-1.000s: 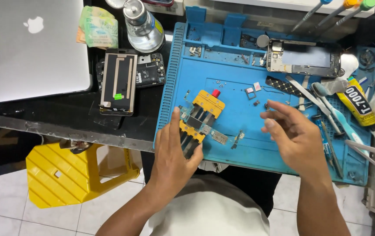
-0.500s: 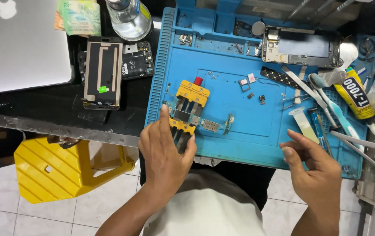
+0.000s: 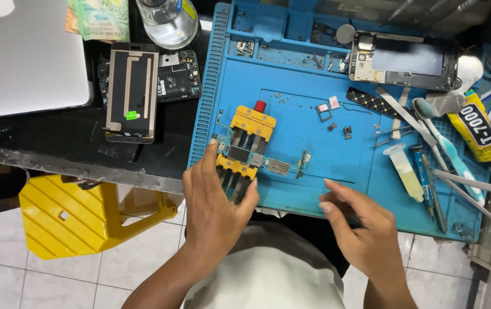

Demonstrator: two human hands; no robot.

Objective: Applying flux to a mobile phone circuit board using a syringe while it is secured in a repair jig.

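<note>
From the head view, the left hand (image 3: 214,209) sits at lower centre of the frame, its grip closed around the near end of a yellow circuit-board holder (image 3: 244,150), thumb on one side and fingers on the other. The holder lies tilted on the left part of a blue repair mat (image 3: 314,131), a small board clamped in it. The right hand (image 3: 365,234), lower right, hovers at the mat's near edge, fingers loosely curled, its grip released and empty. A syringe (image 3: 404,171), toothbrush (image 3: 437,137) and glue tube (image 3: 477,129) lie right; an opened phone (image 3: 402,60) above.
</note>
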